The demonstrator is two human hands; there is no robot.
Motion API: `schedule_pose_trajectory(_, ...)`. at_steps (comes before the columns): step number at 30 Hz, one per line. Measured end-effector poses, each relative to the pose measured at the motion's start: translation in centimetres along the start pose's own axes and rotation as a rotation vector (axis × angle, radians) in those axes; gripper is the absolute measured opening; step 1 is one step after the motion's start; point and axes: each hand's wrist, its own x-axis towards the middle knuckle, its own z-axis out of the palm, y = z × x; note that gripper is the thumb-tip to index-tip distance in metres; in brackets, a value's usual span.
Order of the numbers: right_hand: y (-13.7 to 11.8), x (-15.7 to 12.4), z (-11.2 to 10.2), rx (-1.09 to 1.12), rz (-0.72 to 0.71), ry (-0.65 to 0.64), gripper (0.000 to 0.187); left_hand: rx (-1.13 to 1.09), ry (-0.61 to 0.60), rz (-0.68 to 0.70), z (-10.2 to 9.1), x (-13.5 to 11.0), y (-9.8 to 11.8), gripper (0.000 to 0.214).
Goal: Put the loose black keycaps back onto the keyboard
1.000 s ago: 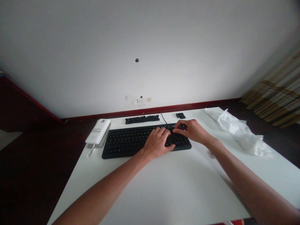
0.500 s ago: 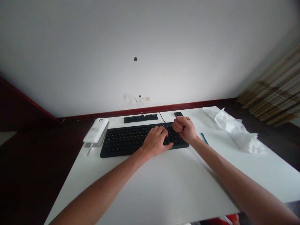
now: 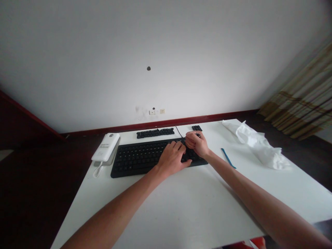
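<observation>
The left-hand grip (image 3: 171,158) is being kept open, its fingers curved and resting on the keys without any hold being taken. The right-hand grip (image 3: 197,144) is being drawn nearly closed just beside it, with the fingers (image 3: 192,137) curled over the upper right of the keys; whether a small piece is being pinched there cannot be told. Both grips are being held over the black keyboard (image 3: 135,162), which is lying flat on the white desk (image 3: 178,211), close to its far edge. It is judged to be light, stiff and rather thin, and is best taken by its long front and back edges rather than by the keys. A black cord (image 3: 178,131) is being led away from its far edge. Beyond the keyboard, a loose black strip of keys (image 3: 155,132) and a small black block of keys (image 3: 196,128) are lying well apart from each other. To the left, a white power bank (image 3: 105,147) is being rested at an angle, with a short white cable (image 3: 98,171) trailing from it. To the right, a thin blue stick (image 3: 228,158) is lying near a crumpled white tissue (image 3: 258,146), while a wall socket (image 3: 155,111) is being carried on the wall behind
</observation>
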Motion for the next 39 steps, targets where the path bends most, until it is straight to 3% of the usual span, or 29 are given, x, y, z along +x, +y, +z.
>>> schedule_pose_trajectory(11,0.2,-0.4,0.6,-0.166,0.029,0.033,0.049,-0.007,0.010,-0.003,0.2,0.0,0.0,0.032)
schedule_pose_trajectory(33,1.7,-0.2,-0.3,-0.070,0.002,0.044,0.046,0.019,0.010,-0.006,0.2,0.0,0.1,0.032)
schedule_pose_trajectory(39,2.1,-0.5,-0.4,-0.195,-0.004,0.052,0.045,0.028,0.019,-0.002,0.2,0.0,0.1,0.032)
